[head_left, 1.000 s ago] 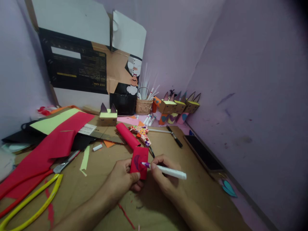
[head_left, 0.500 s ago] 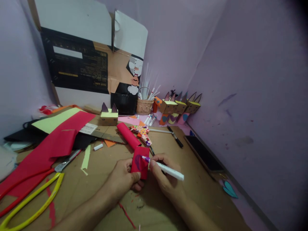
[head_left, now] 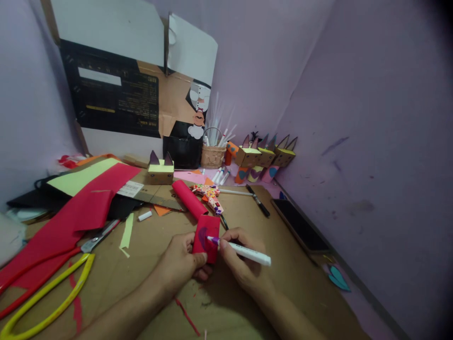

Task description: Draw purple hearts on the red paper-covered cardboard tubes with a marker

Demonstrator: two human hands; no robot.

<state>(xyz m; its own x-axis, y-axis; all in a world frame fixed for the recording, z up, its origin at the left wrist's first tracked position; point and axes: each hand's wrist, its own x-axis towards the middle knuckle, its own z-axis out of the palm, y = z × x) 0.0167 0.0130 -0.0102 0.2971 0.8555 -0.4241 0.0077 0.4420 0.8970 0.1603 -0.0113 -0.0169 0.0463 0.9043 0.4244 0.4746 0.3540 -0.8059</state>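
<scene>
Pale purple walls (head_left: 371,80) meet in a corner behind a work surface covered with brown cardboard (head_left: 148,302); dark smudges mark the right-hand wall. At the back stands an opened-out carton (head_left: 113,97) in black, white and tan, with an upside-down cartoon figure printed near its right edge. Next to it are a woven basket (head_left: 213,157) of markers and pale sticks, then a row of box-headed figures (head_left: 248,157) with pointed ears. Another eared box (head_left: 161,176) sits farther left. Coloured sheets (head_left: 81,200), red, yellow-green and black, overlap along the left side, near scissors (head_left: 92,243) with red and yellow handles. Along the right wall lie a dark, phone-like slab (head_left: 300,224) and a teal paper heart (head_left: 339,278). Front and centre, a small red piece (head_left: 213,225) with a purple curved shape is pinched between the thumb and fingers of the left hand (head_left: 184,257). The right hand (head_left: 244,259) grasps a white marker (head_left: 251,254), its purple tip at the red face. Just beyond lies a red roll (head_left: 189,199), beside a flower-patterned, gun-shaped tool (head_left: 208,193)
</scene>
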